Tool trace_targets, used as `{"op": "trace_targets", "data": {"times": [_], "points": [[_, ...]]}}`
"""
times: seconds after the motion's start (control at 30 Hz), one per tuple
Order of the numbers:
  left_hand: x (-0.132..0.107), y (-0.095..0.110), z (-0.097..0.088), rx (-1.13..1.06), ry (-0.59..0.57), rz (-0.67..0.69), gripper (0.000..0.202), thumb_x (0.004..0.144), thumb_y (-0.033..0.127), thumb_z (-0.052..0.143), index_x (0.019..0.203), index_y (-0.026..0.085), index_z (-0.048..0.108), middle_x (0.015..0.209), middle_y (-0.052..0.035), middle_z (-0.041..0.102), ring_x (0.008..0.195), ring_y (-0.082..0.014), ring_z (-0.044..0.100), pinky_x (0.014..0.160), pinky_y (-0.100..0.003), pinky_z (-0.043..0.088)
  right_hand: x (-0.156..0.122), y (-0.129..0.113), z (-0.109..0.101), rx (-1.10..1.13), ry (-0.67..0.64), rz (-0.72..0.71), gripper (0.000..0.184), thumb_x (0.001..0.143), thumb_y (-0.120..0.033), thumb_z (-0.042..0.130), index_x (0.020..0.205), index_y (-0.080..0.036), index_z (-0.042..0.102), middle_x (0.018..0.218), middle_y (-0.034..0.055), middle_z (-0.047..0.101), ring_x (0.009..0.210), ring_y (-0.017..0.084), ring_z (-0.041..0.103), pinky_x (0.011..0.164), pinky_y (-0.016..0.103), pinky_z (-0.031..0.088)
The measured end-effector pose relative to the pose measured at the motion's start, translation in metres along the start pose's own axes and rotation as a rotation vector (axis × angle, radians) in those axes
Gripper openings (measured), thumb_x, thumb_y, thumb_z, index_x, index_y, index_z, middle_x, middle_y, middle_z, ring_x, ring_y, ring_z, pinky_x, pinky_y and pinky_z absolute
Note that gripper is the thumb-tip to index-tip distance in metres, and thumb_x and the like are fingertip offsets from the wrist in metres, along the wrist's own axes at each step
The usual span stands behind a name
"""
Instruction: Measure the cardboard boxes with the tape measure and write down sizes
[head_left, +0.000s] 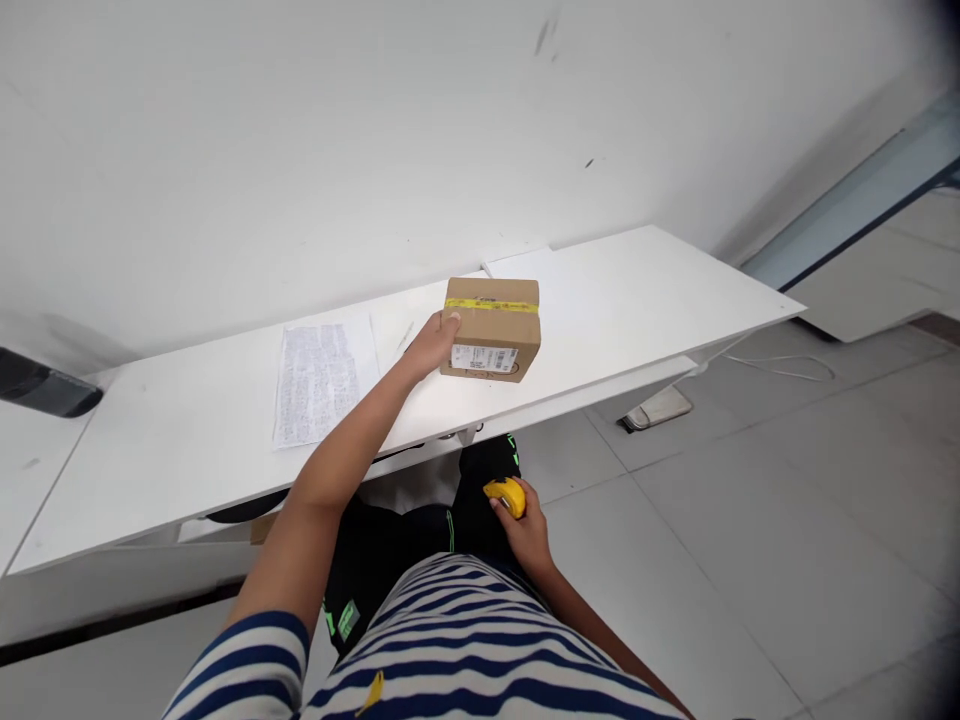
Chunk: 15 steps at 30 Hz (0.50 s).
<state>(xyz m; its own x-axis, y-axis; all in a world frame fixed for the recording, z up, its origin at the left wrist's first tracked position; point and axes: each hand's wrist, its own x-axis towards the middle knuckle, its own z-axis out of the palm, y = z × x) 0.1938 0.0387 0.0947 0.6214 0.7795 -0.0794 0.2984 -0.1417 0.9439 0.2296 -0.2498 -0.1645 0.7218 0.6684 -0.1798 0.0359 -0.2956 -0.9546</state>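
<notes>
Striped shirt [450,650] nearest, at bottom of view. Left arm [322,490] stretched forward over desk [637,290]; left hand [431,347] grasping left end of cardboard box [495,330], thumb [453,319] on top, other fingers mostly hidden, probably for steadying it. Whether box rests on desk or is slightly lifted, cannot tell. Right arm [600,630] low, near black trousers [405,545]; right hand [531,532] wrapped around yellow tape measure [511,492], perhaps low because left hand alone manages box. Written paper [319,380] lies left of box, apart

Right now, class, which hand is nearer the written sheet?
Left: the left hand grips the box to the right of the sheet; the right hand is farther, in front of the table.
</notes>
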Motion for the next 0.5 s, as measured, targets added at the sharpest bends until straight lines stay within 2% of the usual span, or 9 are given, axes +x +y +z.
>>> {"op": "trace_targets", "data": {"times": [0.1,0.2,0.3,0.37,0.43,0.5], "points": [[-0.009,-0.002,0.004,-0.01,0.025,-0.024,0.049,0.097,0.05,0.047,0.133,0.018,0.055,0.14,-0.0153,0.064,0.122,-0.0282,0.064,0.099,-0.039,0.049,0.003,-0.021,-0.017,0.057,0.113,0.038,0.074,0.072,-0.059,0.075,0.131,-0.018,0.057,0.123,0.0128,0.068,0.107,0.028,0.066,0.1,0.045,0.052],[-0.015,-0.003,-0.005,0.037,0.004,-0.087,0.056,0.095,0.051,0.052,0.14,0.019,0.049,0.141,-0.0165,0.062,0.12,-0.0286,0.064,0.097,-0.04,0.051,0.022,-0.055,-0.038,0.098,0.262,-0.019,0.072,0.071,-0.058,0.078,0.128,-0.019,0.057,0.122,0.012,0.066,0.108,0.027,0.063,0.101,0.045,0.051],[-0.022,-0.002,-0.016,0.155,-0.019,-0.107,0.067,0.092,0.057,0.056,0.148,0.022,0.043,0.136,-0.0159,0.066,0.119,-0.0306,0.065,0.1,-0.043,0.049,0.055,-0.102,-0.061,0.154,0.392,-0.218,0.069,0.071,-0.053,0.08,0.127,-0.019,0.057,0.125,0.0118,0.062,0.114,0.026,0.061,0.104,0.045,0.049],[-0.028,0.003,-0.02,0.219,0.017,-0.09,0.07,0.092,0.058,0.056,0.151,0.024,0.04,0.139,-0.0155,0.064,0.122,-0.0317,0.063,0.103,-0.045,0.046,0.079,-0.14,-0.076,0.148,0.413,-0.389,0.067,0.072,-0.05,0.081,0.127,-0.02,0.057,0.125,0.01,0.059,0.114,0.025,0.061,0.104,0.045,0.049],[-0.038,0.013,-0.018,0.271,0.128,-0.002,0.065,0.093,0.055,0.055,0.15,0.025,0.042,0.145,-0.0144,0.059,0.126,-0.032,0.059,0.106,-0.046,0.044,0.099,-0.18,-0.086,0.139,0.394,-0.572,0.068,0.073,-0.049,0.082,0.129,-0.023,0.055,0.128,0.0093,0.057,0.115,0.025,0.061,0.102,0.045,0.052],[-0.051,0.026,-0.014,0.28,0.207,0.135,0.056,0.095,0.054,0.053,0.144,0.028,0.051,0.143,-0.0118,0.061,0.126,-0.0312,0.059,0.106,-0.045,0.045,0.111,-0.22,-0.089,0.094,0.279,-0.736,0.067,0.076,-0.049,0.08,0.133,-0.027,0.052,0.13,0.0094,0.056,0.115,0.026,0.062,0.098,0.046,0.055]]}}
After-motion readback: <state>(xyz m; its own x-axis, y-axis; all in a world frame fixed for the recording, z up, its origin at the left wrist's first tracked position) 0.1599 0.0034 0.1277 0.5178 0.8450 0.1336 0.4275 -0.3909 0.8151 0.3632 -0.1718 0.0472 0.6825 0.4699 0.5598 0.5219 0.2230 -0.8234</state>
